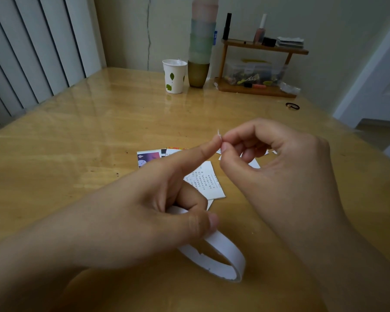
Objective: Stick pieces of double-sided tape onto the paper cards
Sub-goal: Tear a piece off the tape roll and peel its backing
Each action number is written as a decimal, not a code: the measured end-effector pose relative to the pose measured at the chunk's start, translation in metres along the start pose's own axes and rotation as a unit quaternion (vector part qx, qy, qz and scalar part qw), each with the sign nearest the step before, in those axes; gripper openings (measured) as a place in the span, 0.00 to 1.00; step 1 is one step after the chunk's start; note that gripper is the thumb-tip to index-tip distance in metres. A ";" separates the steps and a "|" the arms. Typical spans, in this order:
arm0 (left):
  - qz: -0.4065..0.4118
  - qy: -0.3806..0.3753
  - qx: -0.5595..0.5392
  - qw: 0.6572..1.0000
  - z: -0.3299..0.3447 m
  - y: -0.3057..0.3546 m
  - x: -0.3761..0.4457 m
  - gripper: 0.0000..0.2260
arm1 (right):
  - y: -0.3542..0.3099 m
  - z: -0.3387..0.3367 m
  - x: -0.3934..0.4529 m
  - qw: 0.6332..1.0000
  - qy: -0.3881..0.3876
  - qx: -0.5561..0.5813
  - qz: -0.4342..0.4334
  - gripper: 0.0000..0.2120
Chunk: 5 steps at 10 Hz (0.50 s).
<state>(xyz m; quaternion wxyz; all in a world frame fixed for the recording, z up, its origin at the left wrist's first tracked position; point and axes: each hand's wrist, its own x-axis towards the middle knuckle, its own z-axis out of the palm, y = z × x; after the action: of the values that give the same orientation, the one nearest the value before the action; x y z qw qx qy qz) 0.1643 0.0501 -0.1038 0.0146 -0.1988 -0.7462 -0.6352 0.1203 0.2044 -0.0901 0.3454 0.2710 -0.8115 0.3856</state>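
My left hand holds a white roll of double-sided tape between thumb and curled fingers, its index finger stretched out. At that fingertip my right hand pinches a tiny white scrap of tape between thumb and index finger. Both hands hover above the wooden table. Under them lie several paper cards: a white card with printed text, a purple card with a spiral, and others partly hidden by my fingers.
At the back of the table stand a white paper cup with leaf prints, a tall stack of coloured cups and a small wooden shelf with bottles and a clear box. A black hair tie lies right.
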 end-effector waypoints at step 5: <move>0.024 0.003 0.005 1.000 -0.002 0.000 0.000 0.32 | -0.001 0.001 0.000 1.000 -0.003 0.008 0.007 0.02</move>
<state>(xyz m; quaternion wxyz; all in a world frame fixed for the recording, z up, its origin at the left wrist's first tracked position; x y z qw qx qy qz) 0.1638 0.0482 -0.1037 0.0333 -0.2147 -0.7444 -0.6314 0.1206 0.2032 -0.0896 0.3380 0.2692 -0.8111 0.3942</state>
